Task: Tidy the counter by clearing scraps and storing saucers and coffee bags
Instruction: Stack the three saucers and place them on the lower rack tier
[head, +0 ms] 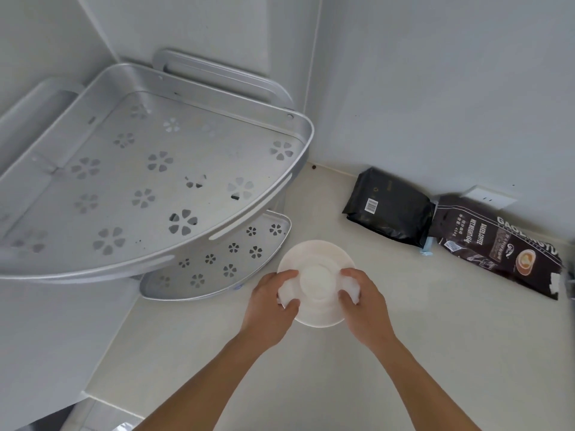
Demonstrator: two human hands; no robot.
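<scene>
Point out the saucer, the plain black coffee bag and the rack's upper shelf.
saucer [314, 255]: head view, far rim.
plain black coffee bag [390, 206]: head view, middle of its face.
upper shelf [149, 181]: head view, perforated floor.

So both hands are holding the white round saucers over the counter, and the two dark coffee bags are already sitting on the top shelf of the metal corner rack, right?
Not quite. In the head view the two dark coffee bags lie on the pale counter against the wall, not on the silver metal corner rack, whose top shelf holds nothing. The rest stands: left hand and right hand grip the white round saucers.
</scene>
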